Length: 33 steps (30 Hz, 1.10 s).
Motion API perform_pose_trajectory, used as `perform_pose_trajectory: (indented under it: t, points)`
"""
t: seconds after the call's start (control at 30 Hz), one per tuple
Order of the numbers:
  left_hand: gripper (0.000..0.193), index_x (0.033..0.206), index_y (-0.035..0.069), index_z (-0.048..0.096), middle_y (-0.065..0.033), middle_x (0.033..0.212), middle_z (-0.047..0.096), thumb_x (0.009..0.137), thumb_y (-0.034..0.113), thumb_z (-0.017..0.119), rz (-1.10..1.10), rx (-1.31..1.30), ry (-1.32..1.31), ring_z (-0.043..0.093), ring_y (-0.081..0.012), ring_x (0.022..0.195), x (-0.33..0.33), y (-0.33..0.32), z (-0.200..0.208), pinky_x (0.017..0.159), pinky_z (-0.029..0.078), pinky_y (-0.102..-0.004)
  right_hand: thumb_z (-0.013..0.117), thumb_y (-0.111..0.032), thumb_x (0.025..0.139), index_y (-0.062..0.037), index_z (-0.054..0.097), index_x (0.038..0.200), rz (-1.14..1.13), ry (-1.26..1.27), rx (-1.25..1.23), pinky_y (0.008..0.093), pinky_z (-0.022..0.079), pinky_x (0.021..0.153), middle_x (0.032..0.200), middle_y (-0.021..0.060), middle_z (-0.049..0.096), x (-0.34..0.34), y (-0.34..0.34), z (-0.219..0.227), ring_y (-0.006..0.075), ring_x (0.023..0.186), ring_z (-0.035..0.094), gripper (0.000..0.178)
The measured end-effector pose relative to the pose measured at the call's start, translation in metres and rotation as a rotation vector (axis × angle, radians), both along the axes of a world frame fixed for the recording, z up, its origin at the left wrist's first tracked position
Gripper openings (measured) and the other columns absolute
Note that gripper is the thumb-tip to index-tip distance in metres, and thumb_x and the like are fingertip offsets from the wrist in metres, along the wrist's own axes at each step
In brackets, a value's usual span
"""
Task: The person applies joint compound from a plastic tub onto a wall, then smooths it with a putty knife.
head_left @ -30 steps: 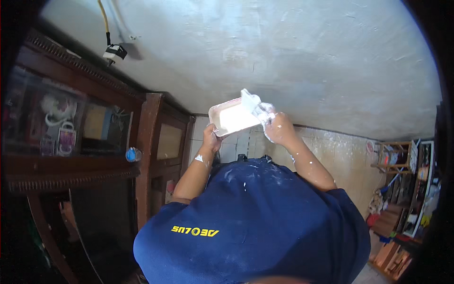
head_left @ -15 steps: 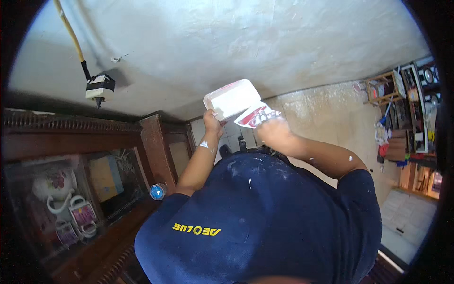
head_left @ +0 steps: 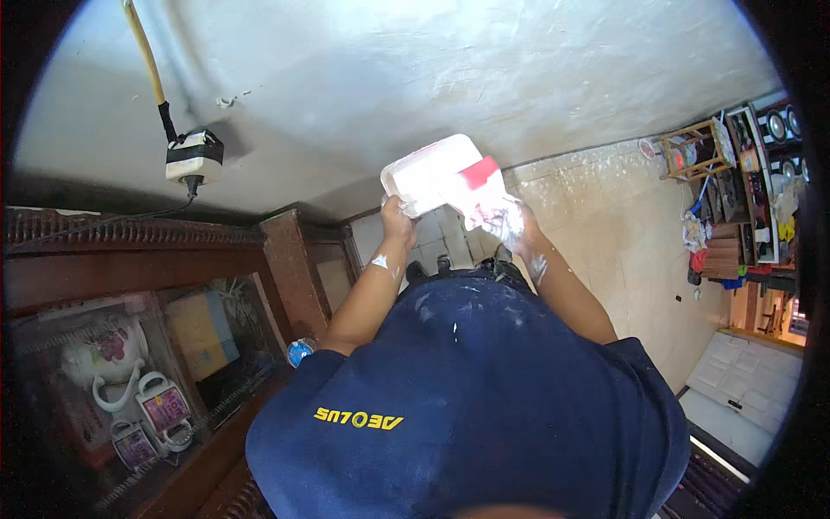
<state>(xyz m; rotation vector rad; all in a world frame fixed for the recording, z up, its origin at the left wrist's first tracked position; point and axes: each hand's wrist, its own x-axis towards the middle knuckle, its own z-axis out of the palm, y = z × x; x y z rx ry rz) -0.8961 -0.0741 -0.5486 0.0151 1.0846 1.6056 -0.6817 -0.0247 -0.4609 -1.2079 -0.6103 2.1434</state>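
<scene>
A shallow white tray point(head_left: 419, 177) with rounded corners is held out in front of me near the wall. My left hand point(head_left: 398, 223) is closed on its near left edge. In my right hand point(head_left: 519, 229), smeared with white paste, is a flat red and white scraper point(head_left: 478, 175). Its blade lies over the tray's right end; glare hides whether the two touch. White smears also mark both forearms.
A plastered wall point(head_left: 363, 86) runs ahead, with a taped socket box point(head_left: 194, 157) on a hanging cable at left. A dark wooden cabinet point(head_left: 281, 251) with crockery behind glass stands left. Shelves point(head_left: 731, 190) holding household items and a wooden stool point(head_left: 692, 149) are at right.
My right hand has turned the scraper from beside the tray's near right corner to over its right end. The tray has shifted slightly right, still in my left hand.
</scene>
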Motion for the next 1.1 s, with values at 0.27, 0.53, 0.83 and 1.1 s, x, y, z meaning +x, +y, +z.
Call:
perform_pose_trajectory:
  t: [0.27,0.53,0.83,1.1]
  points:
    - [0.041,0.108,0.006,0.042,-0.0097,0.097,0.054,0.068,0.016,0.041,0.02,0.001,-0.004,0.058,-0.0233,0.083,-0.013,-0.008,0.006,0.066,0.05,-0.0365,0.048,-0.018,0.088,0.0003,0.06,0.092,0.144,-0.528,0.694,0.0301,0.051,0.06,0.075,0.0056,0.06,0.024,-0.016,0.033,0.0177,0.072,0.062,0.022]
    - [0.042,0.109,-0.002,0.047,-0.0137,0.097,0.056,0.074,0.02,0.037,-0.05,0.029,-0.053,0.059,-0.0251,0.087,-0.021,0.005,-0.004,0.072,0.051,-0.0346,0.052,-0.01,0.074,-0.0012,0.06,0.09,1.091,-1.302,1.313,0.0397,0.05,0.066,0.082,0.0167,0.062,-0.052,-0.024,0.042,0.0286,0.078,0.063,0.02]
    - [0.042,0.11,0.001,0.049,-0.0109,0.095,0.058,0.072,0.017,0.04,-0.01,0.114,-0.172,0.061,-0.0243,0.079,-0.03,-0.007,-0.001,0.06,0.049,-0.037,0.048,-0.011,0.075,-0.0042,0.061,0.097,1.204,-1.245,1.324,0.0398,0.049,0.07,0.087,0.0183,0.062,-0.008,-0.055,0.081,0.0301,0.08,0.062,0.026]
    - [0.043,0.109,0.002,0.052,-0.0104,0.089,0.061,0.075,0.023,0.036,-0.039,0.031,0.036,0.06,-0.0233,0.07,-0.037,-0.024,-0.008,0.054,0.048,-0.0317,0.048,-0.014,0.083,-0.0017,0.058,0.096,0.012,-0.04,0.246,0.0352,0.052,0.068,0.083,0.0131,0.062,-0.028,-0.01,0.07,0.0211,0.074,0.062,0.02]
